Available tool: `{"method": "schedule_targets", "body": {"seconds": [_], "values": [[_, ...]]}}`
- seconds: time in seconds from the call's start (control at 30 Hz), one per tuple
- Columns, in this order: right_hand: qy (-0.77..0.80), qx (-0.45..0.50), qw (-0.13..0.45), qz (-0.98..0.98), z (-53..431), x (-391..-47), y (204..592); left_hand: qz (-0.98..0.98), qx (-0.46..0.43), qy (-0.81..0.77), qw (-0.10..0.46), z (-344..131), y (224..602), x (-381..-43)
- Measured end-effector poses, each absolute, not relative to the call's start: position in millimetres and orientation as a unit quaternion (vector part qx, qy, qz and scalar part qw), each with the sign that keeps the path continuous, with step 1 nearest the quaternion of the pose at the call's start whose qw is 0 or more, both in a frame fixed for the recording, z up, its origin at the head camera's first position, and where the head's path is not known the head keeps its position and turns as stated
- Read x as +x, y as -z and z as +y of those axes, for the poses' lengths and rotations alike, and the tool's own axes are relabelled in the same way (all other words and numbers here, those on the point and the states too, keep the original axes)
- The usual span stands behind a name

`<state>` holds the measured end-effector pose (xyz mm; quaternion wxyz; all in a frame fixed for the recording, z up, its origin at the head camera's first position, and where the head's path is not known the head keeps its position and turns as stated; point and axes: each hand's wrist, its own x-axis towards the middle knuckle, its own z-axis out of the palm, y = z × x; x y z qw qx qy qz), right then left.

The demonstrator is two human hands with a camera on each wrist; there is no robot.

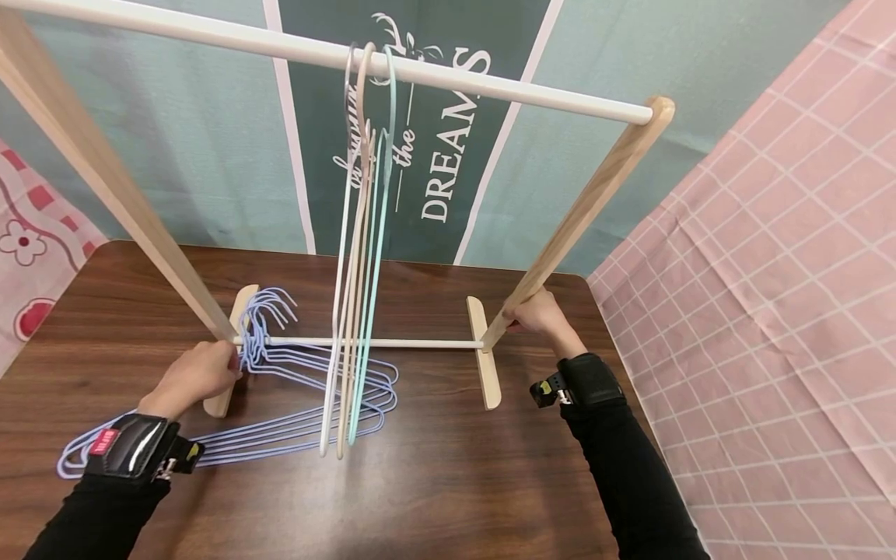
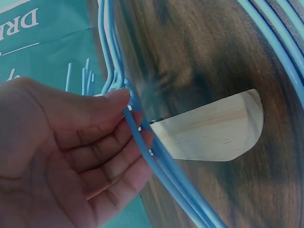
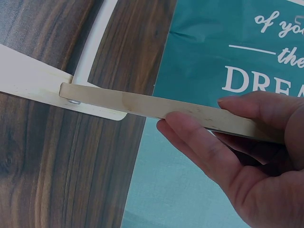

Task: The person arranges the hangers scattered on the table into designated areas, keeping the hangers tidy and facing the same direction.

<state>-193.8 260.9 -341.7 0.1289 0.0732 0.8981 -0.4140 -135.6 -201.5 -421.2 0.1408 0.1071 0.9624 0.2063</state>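
A bundle of blue hangers (image 1: 294, 437) lies on the table, hooks toward the back. My left hand (image 1: 196, 379) pinches the bundle near the hooks, beside the rack's left foot (image 1: 220, 402). In the left wrist view, the thumb and fingers close on the blue wires (image 2: 147, 152). At the other side, my right hand (image 1: 540, 315) grips the lower part of the rack's right wooden post (image 1: 582, 225). The right wrist view shows thumb and fingers on opposite sides of that post (image 3: 142, 103). White, beige and teal hangers (image 1: 379, 257) hang from the rack's top rail (image 1: 483, 80).
The rack stands on a dark wooden table (image 1: 448, 490), with a thin lower bar (image 1: 427, 343) joining its feet. Behind it hangs a green printed cloth (image 1: 427, 194). A pink checked cloth (image 1: 791, 257) borders the right side, and a pink patterned cloth (image 1: 35, 210) the left.
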Motion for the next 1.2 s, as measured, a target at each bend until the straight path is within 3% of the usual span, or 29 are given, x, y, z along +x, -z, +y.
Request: {"method": "schedule_targets", "body": {"seconds": [0.63, 1.2], "values": [[0.395, 0.058, 0.131, 0.908, 260.7, -195.2, 341.8, 0.942, 0.172, -0.259, 0.125, -206.3, 417.9, -134.1], [0.401, 0.054, 0.132, 0.905, 262.0, -196.2, 341.8, 0.877, 0.223, -0.346, 0.246, -213.5, 400.7, -132.2]]}}
